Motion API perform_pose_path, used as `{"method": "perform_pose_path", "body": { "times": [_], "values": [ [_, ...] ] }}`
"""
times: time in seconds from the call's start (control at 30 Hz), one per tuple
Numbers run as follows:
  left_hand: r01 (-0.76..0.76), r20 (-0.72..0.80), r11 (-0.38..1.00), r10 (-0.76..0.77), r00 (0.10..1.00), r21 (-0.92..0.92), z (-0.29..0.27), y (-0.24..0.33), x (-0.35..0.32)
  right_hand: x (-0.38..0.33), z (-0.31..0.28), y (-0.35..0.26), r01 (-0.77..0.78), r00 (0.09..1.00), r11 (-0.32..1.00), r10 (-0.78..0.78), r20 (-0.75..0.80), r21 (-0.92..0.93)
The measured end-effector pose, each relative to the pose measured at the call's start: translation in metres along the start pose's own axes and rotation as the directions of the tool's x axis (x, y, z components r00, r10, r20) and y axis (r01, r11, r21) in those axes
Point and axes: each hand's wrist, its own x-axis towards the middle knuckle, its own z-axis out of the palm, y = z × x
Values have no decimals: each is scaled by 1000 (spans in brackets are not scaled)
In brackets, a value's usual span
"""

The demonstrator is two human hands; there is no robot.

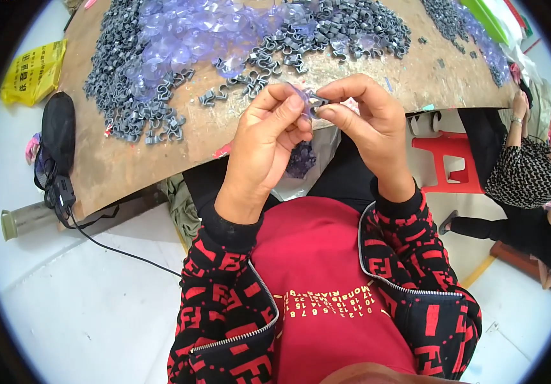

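Note:
In front of my chest, at the table's near edge, both hands meet fingertip to fingertip. My left hand (259, 141) pinches a clear purple suction cup (306, 105) between thumb and fingers. Opposite it, my right hand (374, 125) grips a small grey plastic clip (318, 100) with thumb and forefinger. Clip and cup touch or nearly touch; fingers partly cover both, so I cannot tell whether they are joined. Beyond my hands lie a heap of purple suction cups (182, 38) and piles of loose grey clips (346, 25) on the wooden table (205, 131).
A yellow plastic bag (35, 72) and a black pouch (57, 128) with a cable are at the left. Below my hands hangs a translucent bag (320, 169) with purple pieces. To the right are a red stool (445, 160) and another person (525, 169).

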Motion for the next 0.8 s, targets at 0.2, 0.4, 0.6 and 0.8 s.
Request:
{"method": "perform_pose_path", "body": {
  "times": [0.2, 0.4, 0.6, 0.8],
  "values": [
    [47, 83, 992, -37, 996, -119, -4, -2, 3, 0, 1, -2, -118, 993, 963, 117, 18, 243],
    [-106, 11, 946, 108, 994, 307, 8, 8, -2, 0, -4, 2, -115, 993, 992, 115, -7, 43],
    [-105, 4, 885, 115, 993, 453, 0, 11, 1, 7, -5, -5, 51, 998, 976, -43, 41, -211],
    [26, 87, 998, -31, 996, 59, -6, 4, 2, 4, -5, 3, -137, 987, 906, 159, -23, 401]
  ]
}}
